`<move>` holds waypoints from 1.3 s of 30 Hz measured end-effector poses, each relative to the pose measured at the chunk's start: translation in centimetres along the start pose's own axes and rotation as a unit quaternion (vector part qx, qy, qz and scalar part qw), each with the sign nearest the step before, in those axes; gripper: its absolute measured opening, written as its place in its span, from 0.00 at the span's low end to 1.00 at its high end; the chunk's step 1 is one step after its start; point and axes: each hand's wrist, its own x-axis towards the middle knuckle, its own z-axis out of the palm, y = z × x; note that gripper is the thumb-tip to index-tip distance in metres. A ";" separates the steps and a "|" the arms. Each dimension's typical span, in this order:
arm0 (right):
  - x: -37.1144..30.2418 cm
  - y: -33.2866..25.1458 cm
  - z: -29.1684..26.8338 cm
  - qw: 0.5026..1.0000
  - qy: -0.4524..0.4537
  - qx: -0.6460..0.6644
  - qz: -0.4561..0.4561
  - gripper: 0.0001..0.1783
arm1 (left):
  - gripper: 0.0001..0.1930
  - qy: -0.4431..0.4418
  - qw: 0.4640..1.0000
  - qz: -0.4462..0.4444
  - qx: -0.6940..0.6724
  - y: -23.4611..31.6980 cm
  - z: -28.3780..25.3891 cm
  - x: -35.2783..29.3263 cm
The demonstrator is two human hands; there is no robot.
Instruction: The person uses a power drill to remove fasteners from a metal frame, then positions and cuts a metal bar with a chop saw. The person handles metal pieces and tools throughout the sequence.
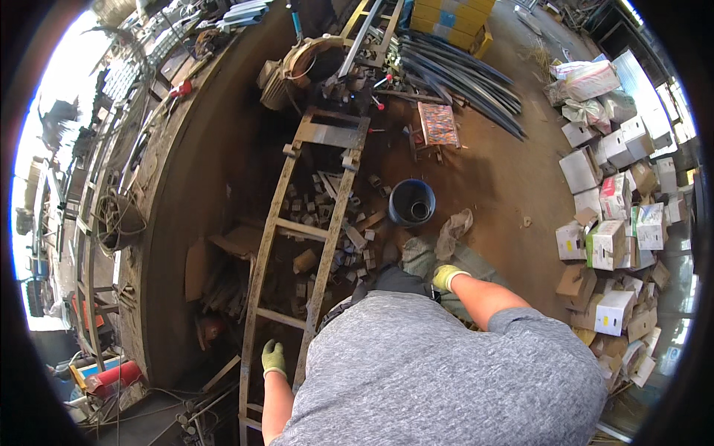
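My left hand (274,358), in a yellow-green glove, hangs between the two long rails of a ladder-like metal frame (269,260). Its fingers look stretched out, and I see nothing in them. At my right side is my right hand (446,277), gloved the same way, next to a grey-green sack (477,266). The fingers point down and are mostly hidden, so their grip does not show. Beyond the sack stands a blue bucket (411,202) with a round dark shape inside. Many small blocky metal pieces (349,245) lie on the floor around the frame.
A motor-like machine (282,78) stands at the frame's far end. A low stool with a patterned woven seat (439,124) sits before long dark bars (468,82) and yellow crates (450,22). Cartons (613,241) pile up at right. A cluttered bench (160,156) runs along the left.
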 end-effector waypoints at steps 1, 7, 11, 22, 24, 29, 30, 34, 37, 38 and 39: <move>1.5 1.9 -0.9 1.000 0.007 0.006 -0.015 0.29 | 0.30 0.013 1.000 -0.003 0.010 1.9 1.4 -0.2; 9.7 15.5 -12.3 0.993 0.089 0.073 -0.018 0.30 | 0.32 0.028 0.983 -0.100 0.150 13.3 11.8 -2.8; 10.5 23.1 -18.0 0.950 0.182 0.251 0.013 0.30 | 0.30 0.004 0.971 -0.087 0.222 19.6 14.7 -3.6; 8.6 31.5 -3.3 0.984 -0.004 0.173 0.045 0.35 | 0.28 -0.011 0.931 -0.009 0.365 40.1 22.2 11.0; 5.8 31.5 -0.9 0.950 0.017 0.297 0.097 0.36 | 0.28 -0.037 0.943 0.029 0.331 45.5 26.1 13.5; 1.3 32.0 -5.2 0.886 -0.016 0.441 0.145 0.34 | 0.29 -0.090 0.928 0.130 0.338 60.1 37.0 19.3; 1.6 31.9 -7.3 0.878 -0.014 0.455 0.145 0.34 | 0.30 -0.118 0.915 0.140 0.359 63.0 39.2 20.9; 4.3 31.7 -17.0 0.859 -0.015 0.493 0.138 0.32 | 0.30 -0.133 0.897 0.193 0.376 73.4 48.3 27.4; 8.7 32.6 -27.4 0.865 -0.026 0.485 0.122 0.32 | 0.29 -0.161 0.901 0.236 0.327 81.7 54.3 31.9; 10.7 33.4 -31.7 0.871 -0.029 0.477 0.115 0.31 | 0.29 -0.184 0.915 0.189 0.307 84.8 56.0 32.9; 12.7 34.5 -36.3 0.879 -0.031 0.465 0.107 0.31 | 0.29 -0.192 0.908 0.220 0.302 88.7 58.0 34.5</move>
